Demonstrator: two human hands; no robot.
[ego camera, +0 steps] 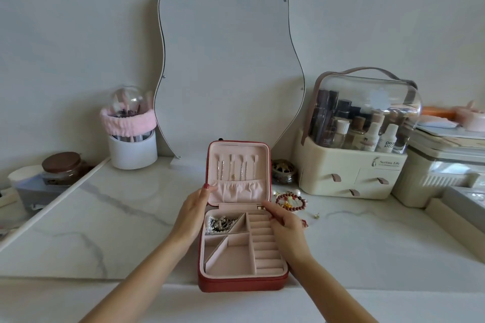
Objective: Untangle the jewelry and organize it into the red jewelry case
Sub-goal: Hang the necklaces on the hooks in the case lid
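The red jewelry case (241, 283) lies open on the marble top with its pink-lined lid (238, 155) standing upright. Thin chains (232, 168) hang inside the lid above a gathered pocket. A tangle of silver chains and pearls (221, 223) fills the rear left compartment; the other compartments and ring rolls (265, 244) hold nothing. My left hand (191, 215) grips the lid's left edge, thumb on the lining. My right hand (286, 231) rests on the base's right side, fingers stretched toward the hinge. A red beaded bracelet (290, 202) lies just right of the case.
A wavy mirror (228, 60) leans on the wall behind the case. A cream cosmetics organiser (351, 173) stands at the right, a white brush holder (132, 149) at the left. A small ornate pot (283, 172) and a loose earring (316, 215) sit near the bracelet.
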